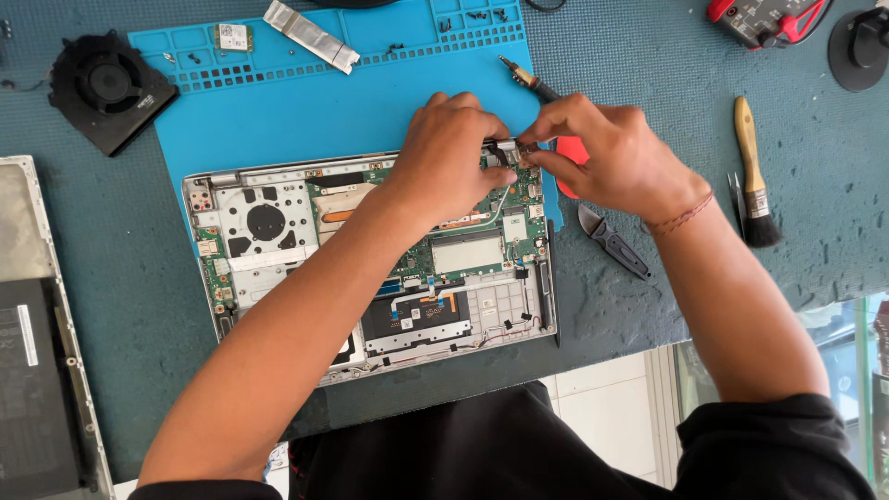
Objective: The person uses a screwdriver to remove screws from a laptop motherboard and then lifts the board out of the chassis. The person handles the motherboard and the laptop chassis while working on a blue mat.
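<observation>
Pinching small black part (500,150) at laptop (370,268) top-rt corner, both hands' fingers (542,157) closed on it, L (444,157) & R (602,157).

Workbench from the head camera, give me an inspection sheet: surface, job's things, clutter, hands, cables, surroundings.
Surface: blue mat on a teal bench.
Job's things: opened laptop, boards exposed, lying on the mat.
Clutter: loose fan, metal strip, screwdriver, folding knife, brush, meter, back cover.
Hands: left hand and right hand pinch small parts at the laptop's upper right corner.
Cables: thin wires inside the laptop.
Surroundings: tiled floor below the bench edge.
</observation>
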